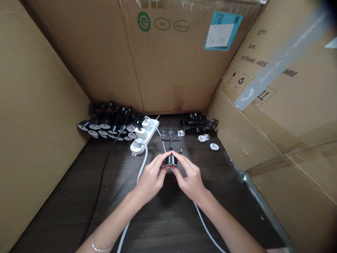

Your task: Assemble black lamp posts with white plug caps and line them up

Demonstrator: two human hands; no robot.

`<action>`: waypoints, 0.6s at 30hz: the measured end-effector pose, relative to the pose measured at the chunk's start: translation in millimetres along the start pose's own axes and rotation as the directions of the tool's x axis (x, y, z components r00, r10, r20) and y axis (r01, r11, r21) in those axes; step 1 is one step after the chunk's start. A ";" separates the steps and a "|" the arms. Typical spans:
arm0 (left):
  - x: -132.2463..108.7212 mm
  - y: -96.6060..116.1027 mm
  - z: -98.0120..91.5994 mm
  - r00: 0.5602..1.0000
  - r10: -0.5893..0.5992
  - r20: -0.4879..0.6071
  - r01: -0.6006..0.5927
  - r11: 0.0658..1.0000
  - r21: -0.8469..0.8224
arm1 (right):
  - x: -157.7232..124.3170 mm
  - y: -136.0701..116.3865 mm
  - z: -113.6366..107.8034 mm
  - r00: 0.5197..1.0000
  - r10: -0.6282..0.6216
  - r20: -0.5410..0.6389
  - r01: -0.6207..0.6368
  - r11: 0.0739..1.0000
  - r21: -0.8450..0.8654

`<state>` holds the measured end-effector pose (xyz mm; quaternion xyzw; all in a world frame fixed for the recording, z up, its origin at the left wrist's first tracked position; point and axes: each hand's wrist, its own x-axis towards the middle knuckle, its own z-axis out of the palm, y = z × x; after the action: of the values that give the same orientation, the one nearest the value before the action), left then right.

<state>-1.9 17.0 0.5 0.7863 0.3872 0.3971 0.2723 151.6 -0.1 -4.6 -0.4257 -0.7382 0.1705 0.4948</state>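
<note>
1. Rear carton (168, 73): top cut off in my view.
2. Stacked model street lamps (104, 121), left: white discs (104, 126) on the bases; I judge these done.
3. Model lamp pile (202, 123), right: tangled, hard to count; seemingly left to do.
4. Left hand (152, 175), right hand (191, 178): fingertips and thumbs pinching item 5's base.
5. Three-lantern street lamp (171, 161): between both hands; underside mostly hidden, stage unclear to me.
6. Loose white disc (214, 146), right: apparently unfitted.

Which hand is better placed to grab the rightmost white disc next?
Probably your right hand: it's nearer the white disc. Your left hand is on the other side of the black lamp both hold.
</note>
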 end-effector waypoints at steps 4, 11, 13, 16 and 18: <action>-2.2 -1.0 0.6 1.000 0.001 0.025 -0.001 1.000 0.025 | -0.4 -3.6 0.5 0.998 0.059 -0.018 -0.058 0.998 0.034; -2.3 -4.3 -1.9 0.997 0.075 0.029 -0.077 0.994 0.080 | 0.1 -3.8 -0.3 0.996 0.086 -0.025 -0.085 0.994 0.067; -1.2 -5.6 -2.8 0.994 0.094 0.050 -0.099 0.988 0.115 | -0.2 -1.1 1.0 0.996 0.083 -0.016 -0.082 0.995 0.052; -0.6 -4.8 -4.0 0.992 0.070 0.102 -0.087 0.981 0.174 | -0.7 0.7 2.4 0.998 0.060 -0.001 -0.060 0.998 0.018; -0.9 -4.0 -4.5 0.992 0.062 0.113 -0.084 0.977 0.194 | -0.9 -0.2 2.3 0.999 0.045 0.003 -0.045 0.999 0.002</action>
<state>-7.5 19.0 -0.4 0.8433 0.3806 0.3237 0.1980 149.7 -0.5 -6.0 -0.4415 -0.7290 0.1830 0.4900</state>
